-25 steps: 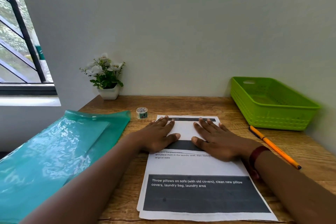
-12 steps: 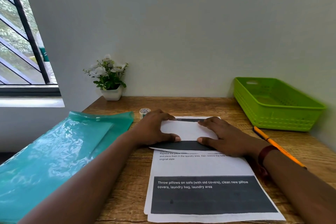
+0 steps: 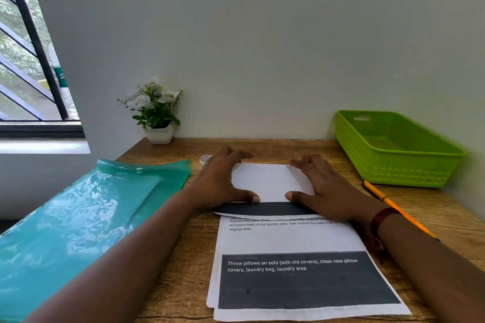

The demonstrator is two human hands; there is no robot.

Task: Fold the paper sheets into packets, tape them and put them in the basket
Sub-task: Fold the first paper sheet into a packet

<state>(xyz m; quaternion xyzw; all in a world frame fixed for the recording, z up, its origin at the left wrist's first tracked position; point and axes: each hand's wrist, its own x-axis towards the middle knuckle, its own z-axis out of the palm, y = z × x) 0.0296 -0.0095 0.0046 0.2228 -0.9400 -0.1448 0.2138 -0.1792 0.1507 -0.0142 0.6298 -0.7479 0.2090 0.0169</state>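
Observation:
A stack of printed paper sheets [image 3: 288, 241] lies on the wooden desk in front of me. The far end of the top sheet is folded toward me as a white flap [image 3: 270, 182] with a dark band along its near edge. My left hand [image 3: 220, 183] grips the flap's left side, thumb on top. My right hand [image 3: 322, 186] grips its right side the same way. A small roll of tape [image 3: 204, 160] stands just behind my left hand. The green basket [image 3: 393, 149] sits at the back right with nothing in it.
A teal plastic folder [image 3: 78, 223] covers the desk's left side and hangs over its edge. An orange pencil [image 3: 393, 207] lies between the basket and my right wrist. A small potted plant [image 3: 154, 113] stands against the back wall.
My hands slid from lying flat on the flap to its two sides, and the fold has come further toward me, its near edge lifting a little.

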